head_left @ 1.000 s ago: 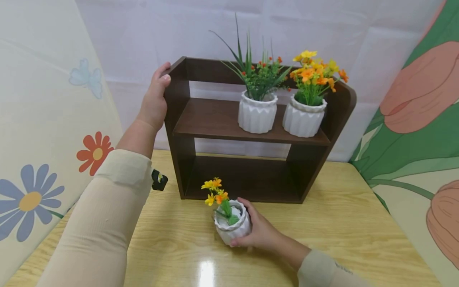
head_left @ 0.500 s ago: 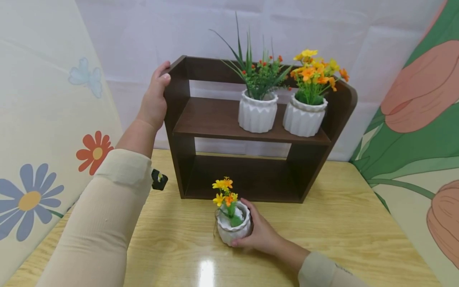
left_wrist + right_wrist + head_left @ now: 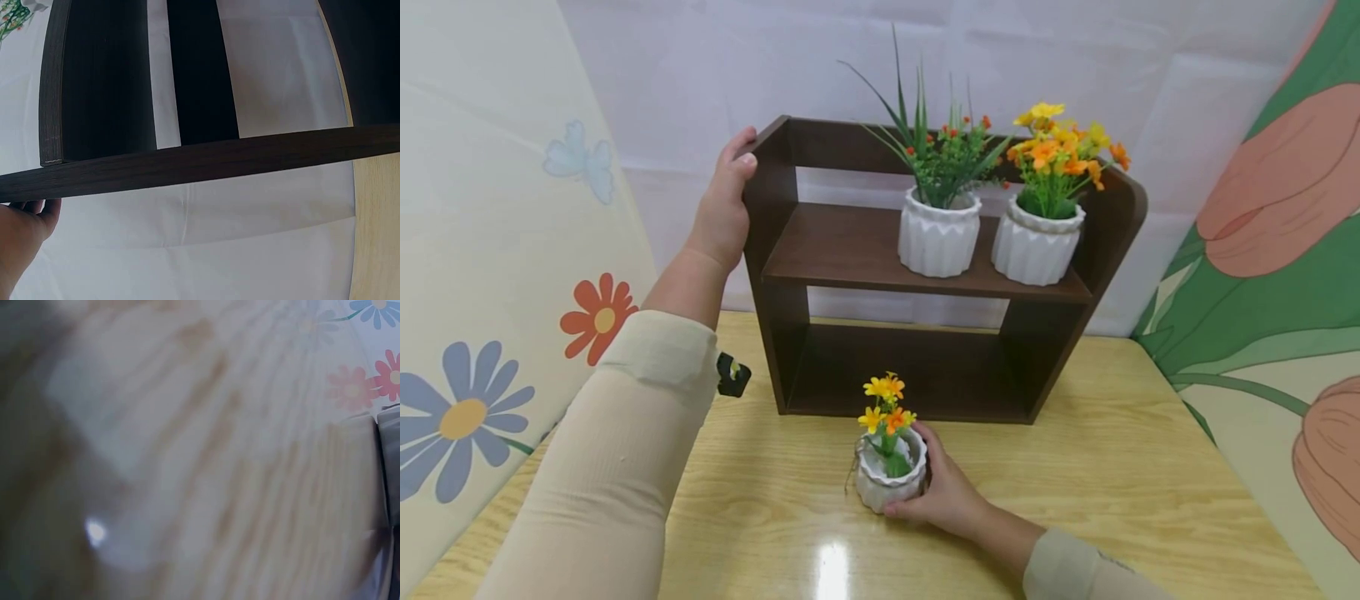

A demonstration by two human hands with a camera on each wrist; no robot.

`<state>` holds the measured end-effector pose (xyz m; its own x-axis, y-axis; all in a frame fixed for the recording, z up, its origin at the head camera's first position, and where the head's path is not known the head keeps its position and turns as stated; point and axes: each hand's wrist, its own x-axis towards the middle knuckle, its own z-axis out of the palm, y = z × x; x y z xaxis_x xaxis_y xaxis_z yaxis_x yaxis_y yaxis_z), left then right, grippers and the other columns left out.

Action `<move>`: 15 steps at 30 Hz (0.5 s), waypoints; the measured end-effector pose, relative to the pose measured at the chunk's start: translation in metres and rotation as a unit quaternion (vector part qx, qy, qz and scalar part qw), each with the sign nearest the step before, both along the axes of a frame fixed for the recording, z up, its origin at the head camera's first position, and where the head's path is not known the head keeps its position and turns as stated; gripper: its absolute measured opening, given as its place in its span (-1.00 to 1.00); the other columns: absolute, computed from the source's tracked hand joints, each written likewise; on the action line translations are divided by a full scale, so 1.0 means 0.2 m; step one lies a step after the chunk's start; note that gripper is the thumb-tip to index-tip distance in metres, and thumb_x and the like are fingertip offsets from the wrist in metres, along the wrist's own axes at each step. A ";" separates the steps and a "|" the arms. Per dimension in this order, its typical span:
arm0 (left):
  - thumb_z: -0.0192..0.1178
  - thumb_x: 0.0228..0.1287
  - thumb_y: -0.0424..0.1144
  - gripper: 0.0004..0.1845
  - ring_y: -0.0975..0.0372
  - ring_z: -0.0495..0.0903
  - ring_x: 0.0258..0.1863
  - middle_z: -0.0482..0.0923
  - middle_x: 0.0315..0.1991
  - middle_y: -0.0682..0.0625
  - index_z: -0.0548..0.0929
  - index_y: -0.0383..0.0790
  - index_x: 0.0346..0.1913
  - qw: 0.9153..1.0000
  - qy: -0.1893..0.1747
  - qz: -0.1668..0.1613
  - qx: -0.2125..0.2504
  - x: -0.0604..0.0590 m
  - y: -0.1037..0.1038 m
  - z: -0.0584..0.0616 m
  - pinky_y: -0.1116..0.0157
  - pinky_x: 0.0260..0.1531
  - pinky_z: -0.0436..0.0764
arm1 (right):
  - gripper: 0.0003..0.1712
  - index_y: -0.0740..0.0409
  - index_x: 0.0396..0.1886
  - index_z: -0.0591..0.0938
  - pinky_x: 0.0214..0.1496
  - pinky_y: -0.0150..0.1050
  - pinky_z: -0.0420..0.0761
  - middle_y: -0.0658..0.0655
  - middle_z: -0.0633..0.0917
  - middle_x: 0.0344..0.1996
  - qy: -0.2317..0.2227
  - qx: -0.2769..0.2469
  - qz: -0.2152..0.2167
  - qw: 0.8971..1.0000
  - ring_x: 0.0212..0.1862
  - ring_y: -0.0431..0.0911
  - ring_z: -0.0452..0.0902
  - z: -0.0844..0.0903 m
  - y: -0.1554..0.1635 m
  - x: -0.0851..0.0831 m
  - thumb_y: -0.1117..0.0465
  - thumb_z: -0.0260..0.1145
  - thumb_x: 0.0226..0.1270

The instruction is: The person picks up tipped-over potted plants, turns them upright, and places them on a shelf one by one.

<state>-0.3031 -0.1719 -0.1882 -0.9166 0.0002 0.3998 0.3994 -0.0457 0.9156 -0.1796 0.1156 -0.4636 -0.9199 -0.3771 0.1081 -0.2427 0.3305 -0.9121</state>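
Observation:
My right hand (image 3: 943, 492) grips a white ribbed pot (image 3: 878, 490) from its right side, thumb at the front and fingers behind. Yellow and orange flowers (image 3: 887, 404) stand upright from this pot, just before the shelf's lower level. The dark brown two-level shelf (image 3: 857, 250) stands on the wooden table. My left hand (image 3: 722, 204) rests against the upper outer face of its left side. In the left wrist view, the left hand's fingers (image 3: 49, 215) touch that side panel (image 3: 206, 159) from outside. The right wrist view is blurred and shows mostly wood grain.
On the upper shelf stand a white pot (image 3: 938, 242) with grassy leaves and red blooms, and another white pot (image 3: 1036, 248) with yellow-orange flowers. A small black piece (image 3: 732, 376) lies left of the shelf. Floral-printed cloth (image 3: 1285, 250) hangs at the sides.
The flowers in the gripped pot have swung from leaning left to upright, and the pot has shifted slightly right. The left hand and the shelf have stayed put.

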 end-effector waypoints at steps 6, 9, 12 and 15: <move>-0.34 0.46 -0.08 -0.42 0.27 0.40 -0.06 0.28 0.19 0.01 0.07 0.10 0.52 1.000 0.003 -0.003 0.004 0.00 0.00 0.00 0.41 -0.03 0.37 | 0.26 -0.01 0.42 0.12 0.41 0.14 0.20 0.20 0.41 0.34 0.005 0.005 -0.004 1.000 0.38 0.10 0.33 0.00 0.00 0.00 0.18 0.70 -0.27; -0.34 0.46 -0.08 -0.42 0.27 0.41 -0.08 0.28 0.17 0.02 0.08 0.10 0.52 1.000 0.002 -0.003 0.006 0.00 0.00 0.01 0.42 -0.05 0.38 | 0.27 -0.01 0.43 0.13 0.42 0.14 0.18 0.21 0.40 0.35 0.001 0.004 -0.006 1.000 0.40 0.11 0.31 0.00 0.00 0.01 0.18 0.70 -0.28; -0.34 0.46 -0.07 -0.42 0.27 0.40 -0.08 0.29 0.16 0.02 0.07 0.12 0.52 1.000 -0.002 0.000 0.002 0.00 0.00 0.01 0.39 -0.03 0.37 | 0.29 0.03 0.45 0.10 0.43 0.19 0.18 0.25 0.38 0.36 0.002 0.004 -0.006 1.000 0.40 0.15 0.30 0.00 0.00 0.01 0.17 0.70 -0.27; -0.34 0.46 -0.06 -0.42 0.26 0.40 -0.06 0.29 0.17 0.01 0.07 0.13 0.52 1.000 -0.004 0.002 -0.003 0.00 0.00 0.00 0.36 -0.01 0.35 | 0.33 0.05 0.49 0.06 0.43 0.23 0.16 0.29 0.35 0.39 -0.001 0.007 -0.012 1.000 0.41 0.20 0.27 -0.01 0.00 0.02 0.16 0.70 -0.26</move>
